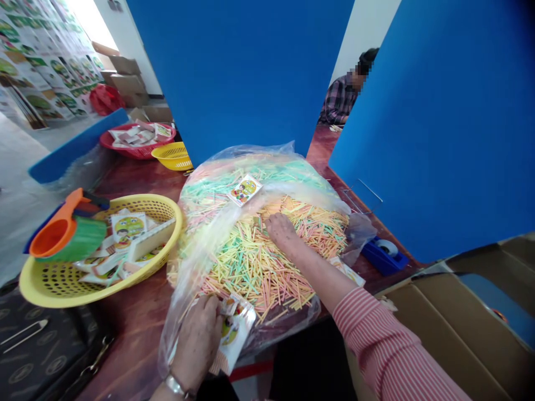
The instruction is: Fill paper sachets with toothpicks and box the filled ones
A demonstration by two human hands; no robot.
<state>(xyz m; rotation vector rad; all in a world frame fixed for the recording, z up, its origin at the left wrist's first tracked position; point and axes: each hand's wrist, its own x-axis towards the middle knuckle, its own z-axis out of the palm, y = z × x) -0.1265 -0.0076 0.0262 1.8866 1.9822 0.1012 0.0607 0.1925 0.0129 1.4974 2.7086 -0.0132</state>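
Coloured sticks heap inside a clear plastic bag; right hand rests half-open on them, holding nothing, while left hand pinches a printed packet at the bag's near edge.

Our left hand pinches a small printed packet at the near edge of a clear plastic bag. Our right hand rests on a heap of thin sticks, pink, yellow and green, lying criss-crossed inside the bag. A second packet lies on the bag's folded plastic.
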